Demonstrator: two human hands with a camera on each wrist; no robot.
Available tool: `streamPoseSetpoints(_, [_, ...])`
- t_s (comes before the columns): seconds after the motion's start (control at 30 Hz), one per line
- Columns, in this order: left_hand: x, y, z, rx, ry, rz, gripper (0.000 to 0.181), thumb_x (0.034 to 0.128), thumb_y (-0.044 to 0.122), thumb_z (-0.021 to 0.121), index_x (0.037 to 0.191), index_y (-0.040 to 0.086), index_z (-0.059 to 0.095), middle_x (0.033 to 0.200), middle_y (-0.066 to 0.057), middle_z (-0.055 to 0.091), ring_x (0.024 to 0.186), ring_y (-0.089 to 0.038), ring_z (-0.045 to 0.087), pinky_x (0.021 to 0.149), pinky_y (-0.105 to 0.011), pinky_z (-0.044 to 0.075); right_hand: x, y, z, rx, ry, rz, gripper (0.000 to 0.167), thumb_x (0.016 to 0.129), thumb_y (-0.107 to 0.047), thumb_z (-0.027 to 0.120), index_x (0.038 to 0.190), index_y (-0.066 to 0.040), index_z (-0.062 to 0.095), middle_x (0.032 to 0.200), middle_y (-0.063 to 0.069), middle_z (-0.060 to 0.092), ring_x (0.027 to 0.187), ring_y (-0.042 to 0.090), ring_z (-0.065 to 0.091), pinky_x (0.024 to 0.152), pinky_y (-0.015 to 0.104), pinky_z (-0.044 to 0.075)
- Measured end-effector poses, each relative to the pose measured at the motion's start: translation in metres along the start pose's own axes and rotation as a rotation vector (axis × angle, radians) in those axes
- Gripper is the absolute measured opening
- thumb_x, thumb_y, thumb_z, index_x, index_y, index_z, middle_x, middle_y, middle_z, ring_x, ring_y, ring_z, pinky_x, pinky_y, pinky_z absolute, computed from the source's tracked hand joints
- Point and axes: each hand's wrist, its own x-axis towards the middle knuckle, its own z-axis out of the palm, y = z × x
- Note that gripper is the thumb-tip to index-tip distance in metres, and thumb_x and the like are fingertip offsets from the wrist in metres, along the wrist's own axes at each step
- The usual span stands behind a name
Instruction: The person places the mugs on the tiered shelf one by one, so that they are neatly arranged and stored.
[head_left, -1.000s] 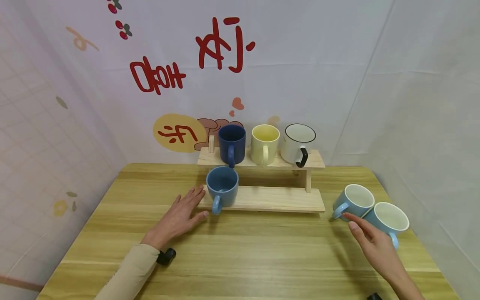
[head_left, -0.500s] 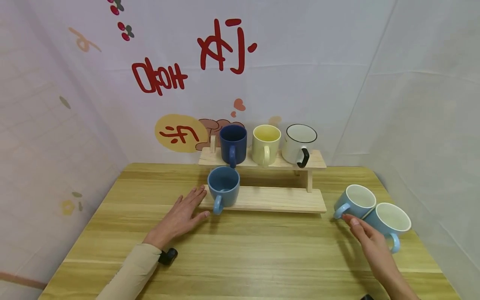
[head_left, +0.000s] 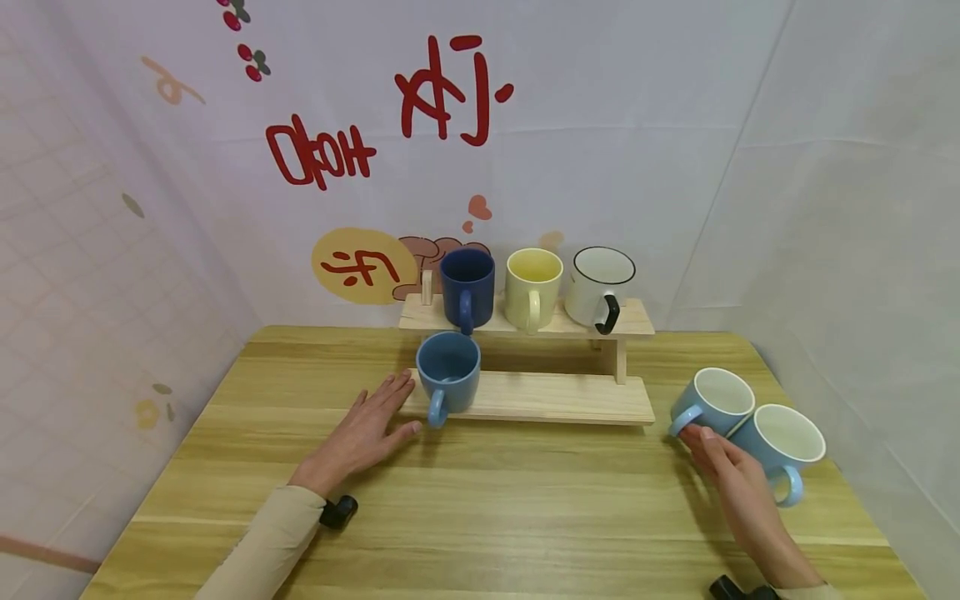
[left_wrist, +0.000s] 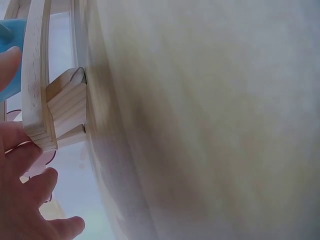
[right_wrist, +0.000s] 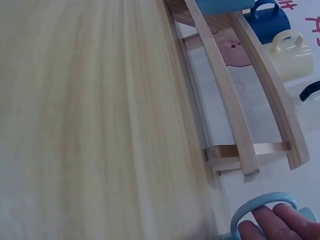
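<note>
My left hand (head_left: 356,442) lies with spread fingers at the left end of the lower wooden shelf (head_left: 555,396); in the left wrist view fingertips of that hand (left_wrist: 25,185) touch the shelf end (left_wrist: 37,110). Just right of it a medium-blue mug (head_left: 456,387) stands on that shelf. At the right, my right hand (head_left: 738,492) has its fingers at the handle of the nearer-left light blue mug (head_left: 716,402). The right wrist view shows fingers of this hand (right_wrist: 282,225) curled through the handle loop (right_wrist: 255,202). A second light blue mug (head_left: 783,437) stands beside it.
On the upper shelf (head_left: 420,315) stand a dark blue mug (head_left: 467,292), a yellow mug (head_left: 532,292) and a white mug (head_left: 592,292) with a black handle. Printed cloth (head_left: 600,167) hangs behind the wooden table (head_left: 495,500).
My right hand has moved slightly left and up, and its fingers have gone into the mug's handle. The left hand keeps its place at the shelf end.
</note>
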Motion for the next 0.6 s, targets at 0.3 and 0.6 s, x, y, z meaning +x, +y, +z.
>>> streamPoseSetpoints(0.3, [0.000,0.000,0.000,0.005,0.012,-0.002,0.079,0.1018,0.049,0.062,0.161,0.005,0.035,0.169,-0.011,0.028,0.153,-0.041,0.027,0.115,-0.074,0.020,0.011,0.000,0.004,0.001,0.036,0.021,0.068,0.113,-0.029,0.044,0.146,0.028,0.029,0.119,-0.021,0.066,0.114,-0.011,0.059,0.094,0.008,0.046])
streamPoseSetpoints(0.6, [0.000,0.000,0.000,0.006,0.008,-0.005,0.080,0.1017,0.050,0.062,0.162,0.006,0.034,0.169,-0.011,0.028,0.154,-0.040,0.026,0.115,-0.074,0.020,0.015,0.005,0.005,0.016,0.064,-0.016,0.054,0.112,-0.026,0.047,0.135,0.023,0.050,0.116,-0.013,0.073,0.112,-0.005,0.065,0.094,0.011,0.048])
